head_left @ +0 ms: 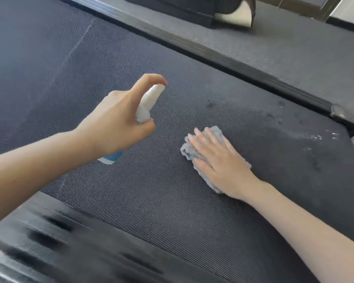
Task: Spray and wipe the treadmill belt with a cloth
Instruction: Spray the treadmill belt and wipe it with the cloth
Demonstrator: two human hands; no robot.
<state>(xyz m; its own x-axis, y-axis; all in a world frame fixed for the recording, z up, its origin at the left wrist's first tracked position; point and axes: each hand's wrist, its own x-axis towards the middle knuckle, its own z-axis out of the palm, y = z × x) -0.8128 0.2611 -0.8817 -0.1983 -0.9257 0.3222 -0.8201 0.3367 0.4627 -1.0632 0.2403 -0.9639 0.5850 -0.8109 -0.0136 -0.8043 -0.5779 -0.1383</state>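
Observation:
The dark textured treadmill belt (70,64) fills most of the view. My left hand (119,117) grips a white spray bottle (148,104) with a blue base, held above the belt, with the index finger curled over its top. My right hand (215,160) lies flat with straight fingers on a crumpled grey cloth (187,151), pressing it onto the belt. Wet specks and droplets mark the belt to the right of the cloth.
A black side rail (223,62) runs along the belt's far edge and ends in a cap at the right. A ribbed black near rail (49,242) lies at the lower left. Grey carpet (294,48) and the base of another machine (182,11) lie beyond.

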